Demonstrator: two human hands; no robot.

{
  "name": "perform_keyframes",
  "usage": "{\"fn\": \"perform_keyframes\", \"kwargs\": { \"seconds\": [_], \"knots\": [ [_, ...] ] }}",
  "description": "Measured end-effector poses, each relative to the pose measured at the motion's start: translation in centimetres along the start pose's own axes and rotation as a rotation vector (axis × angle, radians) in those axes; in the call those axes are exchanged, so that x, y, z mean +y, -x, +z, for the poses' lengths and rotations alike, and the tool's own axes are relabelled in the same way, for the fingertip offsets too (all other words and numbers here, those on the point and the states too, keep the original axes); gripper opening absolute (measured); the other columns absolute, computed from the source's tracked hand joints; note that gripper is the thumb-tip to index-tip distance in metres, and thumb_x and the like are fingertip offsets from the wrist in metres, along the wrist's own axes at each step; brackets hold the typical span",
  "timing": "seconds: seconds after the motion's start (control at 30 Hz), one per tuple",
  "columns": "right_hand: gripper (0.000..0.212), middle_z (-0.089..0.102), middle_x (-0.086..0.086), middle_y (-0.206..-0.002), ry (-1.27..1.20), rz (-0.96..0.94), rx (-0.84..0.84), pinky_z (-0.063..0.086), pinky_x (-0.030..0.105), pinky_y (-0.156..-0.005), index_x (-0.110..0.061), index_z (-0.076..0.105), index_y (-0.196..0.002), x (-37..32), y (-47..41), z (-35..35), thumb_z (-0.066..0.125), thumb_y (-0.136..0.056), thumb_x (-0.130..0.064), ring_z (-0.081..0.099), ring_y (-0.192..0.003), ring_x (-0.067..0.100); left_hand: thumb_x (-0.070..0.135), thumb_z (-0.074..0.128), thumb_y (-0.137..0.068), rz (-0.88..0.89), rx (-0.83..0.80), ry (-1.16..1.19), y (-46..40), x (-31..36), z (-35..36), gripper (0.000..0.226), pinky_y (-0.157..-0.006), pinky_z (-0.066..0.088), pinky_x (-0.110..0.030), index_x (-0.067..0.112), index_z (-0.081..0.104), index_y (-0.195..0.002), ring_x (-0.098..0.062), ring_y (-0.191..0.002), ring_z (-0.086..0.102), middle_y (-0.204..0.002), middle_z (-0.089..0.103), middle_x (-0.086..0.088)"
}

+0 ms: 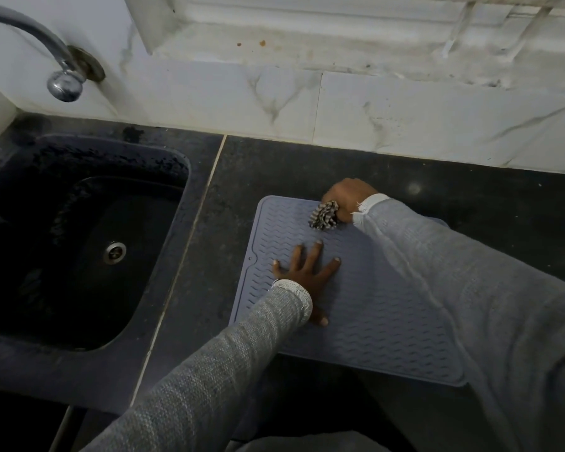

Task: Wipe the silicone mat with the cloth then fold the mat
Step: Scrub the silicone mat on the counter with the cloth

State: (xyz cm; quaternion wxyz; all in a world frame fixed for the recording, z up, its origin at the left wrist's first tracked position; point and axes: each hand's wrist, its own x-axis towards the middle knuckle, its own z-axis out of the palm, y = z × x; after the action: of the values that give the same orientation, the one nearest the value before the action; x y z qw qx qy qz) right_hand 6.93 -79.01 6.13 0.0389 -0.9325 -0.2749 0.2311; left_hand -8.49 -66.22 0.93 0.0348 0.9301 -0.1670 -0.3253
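Observation:
A blue-grey ribbed silicone mat (372,308) lies flat on the dark counter, to the right of the sink. My left hand (307,275) presses flat on the mat's left part, fingers spread. At the mat's far edge my right hand (348,197) is closed around a bunched checked cloth (323,216), which touches the mat surface. My right sleeve covers the mat's right side.
A dark sink (88,236) with a metal drain sits to the left, a chrome tap (62,76) above it on the wall. The black counter (486,203) runs behind and right of the mat. A marble-tiled wall and window ledge (307,47) stand at the back.

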Motion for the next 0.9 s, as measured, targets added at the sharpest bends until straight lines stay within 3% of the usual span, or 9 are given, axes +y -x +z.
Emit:
{"fn": "perform_keyframes", "kwargs": {
  "seconds": [0.1, 0.23, 0.3, 0.4, 0.5, 0.6, 0.77, 0.83, 0.9],
  "knots": [
    [0.026, 0.068, 0.010, -0.115, -0.083, -0.053, 0.111, 0.048, 0.035, -0.090, -0.021, 0.067, -0.109, -3.1, -2.0, 0.7, 0.055, -0.089, -0.033, 0.062, -0.107, 0.031, 0.056, 0.076, -0.064, -0.001, 0.000, -0.008, -0.1, 0.1, 0.1, 0.121, -0.101, 0.004, -0.078, 0.045, -0.013, -0.145, -0.039, -0.140, -0.027, -0.152, -0.034, 0.002],
    [0.049, 0.040, 0.006, -0.148, -0.052, -0.071, -0.107, 0.030, 0.042, -0.112, -0.028, 0.038, -0.139, -5.7, -3.5, 2.6, 0.044, -0.093, -0.046, 0.039, -0.134, 0.031, 0.059, 0.075, -0.064, -0.018, -0.056, 0.001, -0.6, 0.1, 0.0, 0.123, -0.100, 0.000, -0.078, 0.046, -0.018, -0.144, -0.038, -0.139, -0.030, -0.152, -0.035, 0.000],
    [0.046, 0.043, 0.006, -0.146, -0.015, -0.066, -0.111, 0.032, 0.040, -0.111, -0.030, 0.041, -0.137, -4.4, -2.6, 2.5, 0.041, -0.094, -0.046, 0.042, -0.133, 0.030, 0.060, 0.074, -0.064, -0.016, -0.044, 0.000, -0.7, 0.0, 0.3, 0.123, -0.100, 0.000, -0.078, 0.047, -0.019, -0.143, -0.038, -0.139, -0.030, -0.151, -0.037, 0.001],
    [0.036, 0.064, 0.009, -0.123, 0.141, -0.075, -0.085, 0.050, 0.038, -0.095, -0.029, 0.057, -0.124, -2.4, -1.0, 1.0, 0.056, -0.089, -0.034, 0.060, -0.110, 0.031, 0.061, 0.074, -0.063, -0.011, -0.018, -0.008, -0.7, -0.1, 0.4, 0.124, -0.100, 0.001, -0.078, 0.047, -0.019, -0.143, -0.038, -0.140, -0.029, -0.151, -0.036, 0.002],
    [0.026, 0.070, 0.010, -0.109, 0.077, -0.037, -0.076, 0.053, 0.035, -0.087, -0.019, 0.067, -0.110, -2.2, -0.5, -0.3, 0.062, -0.085, -0.022, 0.065, -0.099, 0.030, 0.060, 0.075, -0.063, -0.008, -0.010, -0.012, -0.6, -0.1, 0.5, 0.123, -0.100, 0.002, -0.078, 0.046, -0.017, -0.143, -0.038, -0.140, -0.028, -0.151, -0.037, 0.003],
    [0.026, 0.068, 0.010, -0.115, -0.070, -0.053, 0.027, 0.049, 0.036, -0.094, -0.020, 0.066, -0.113, -4.3, -1.1, -0.1, 0.056, -0.090, -0.028, 0.062, -0.106, 0.030, 0.060, 0.075, -0.063, -0.007, -0.011, -0.020, -0.6, -0.1, 0.4, 0.123, -0.100, 0.003, -0.078, 0.045, -0.018, -0.144, -0.038, -0.139, -0.029, -0.151, -0.037, 0.003],
    [0.048, 0.039, 0.006, -0.148, -0.005, -0.063, -0.108, 0.031, 0.044, -0.113, -0.025, 0.040, -0.139, -5.9, -2.3, 2.1, 0.040, -0.094, -0.044, 0.039, -0.135, 0.030, 0.062, 0.073, -0.065, -0.013, -0.053, -0.014, -0.6, 0.0, 0.2, 0.122, -0.098, -0.001, -0.078, 0.045, -0.019, -0.144, -0.039, -0.139, -0.030, -0.151, -0.036, 0.000],
    [0.045, 0.052, 0.008, -0.139, 0.003, -0.029, -0.077, 0.039, 0.040, -0.107, -0.027, 0.049, -0.132, -4.0, -1.6, 1.7, 0.040, -0.093, -0.049, 0.049, -0.126, 0.031, 0.061, 0.074, -0.064, -0.014, -0.030, -0.010, -0.6, 0.0, 0.3, 0.123, -0.099, 0.001, -0.078, 0.046, -0.019, -0.143, -0.039, -0.139, -0.030, -0.151, -0.037, 0.002],
    [0.031, 0.066, 0.008, -0.120, 0.090, -0.049, -0.046, 0.049, 0.035, -0.090, -0.030, 0.061, -0.119, -2.4, -1.1, 1.3, 0.052, -0.090, -0.039, 0.061, -0.108, 0.031, 0.060, 0.075, -0.063, -0.017, -0.015, -0.012, -0.5, 0.0, 0.2, 0.123, -0.099, 0.002, -0.078, 0.046, -0.018, -0.143, -0.038, -0.140, -0.028, -0.152, -0.035, 0.002]
  ]
}}
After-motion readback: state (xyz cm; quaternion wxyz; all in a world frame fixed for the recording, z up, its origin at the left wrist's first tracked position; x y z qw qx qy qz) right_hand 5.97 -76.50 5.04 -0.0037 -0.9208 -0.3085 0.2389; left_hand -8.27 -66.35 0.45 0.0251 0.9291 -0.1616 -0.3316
